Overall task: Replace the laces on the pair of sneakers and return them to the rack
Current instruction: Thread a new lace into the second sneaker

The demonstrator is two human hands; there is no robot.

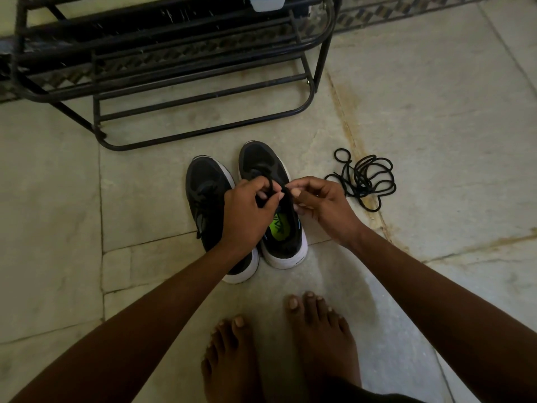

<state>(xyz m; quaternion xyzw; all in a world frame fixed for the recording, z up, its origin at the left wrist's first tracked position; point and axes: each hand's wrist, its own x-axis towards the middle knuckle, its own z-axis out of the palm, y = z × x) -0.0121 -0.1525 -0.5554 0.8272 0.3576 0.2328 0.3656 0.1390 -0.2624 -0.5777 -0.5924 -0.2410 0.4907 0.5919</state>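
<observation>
Sneakers [209,199] side by side w/ both hands' fingers [263,196] pinching right shoe's lace [271,184]; spare laces [363,178] beside, rack [203,91] behind.

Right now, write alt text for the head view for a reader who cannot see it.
Both hands, left hand and right hand, pinch a black lace over the right-hand sneaker of a black, white-soled pair standing on a tiled floor. The other sneaker stands beside it; loose black laces lie to the right, with a black metal shoe rack behind and bare feet below.
</observation>
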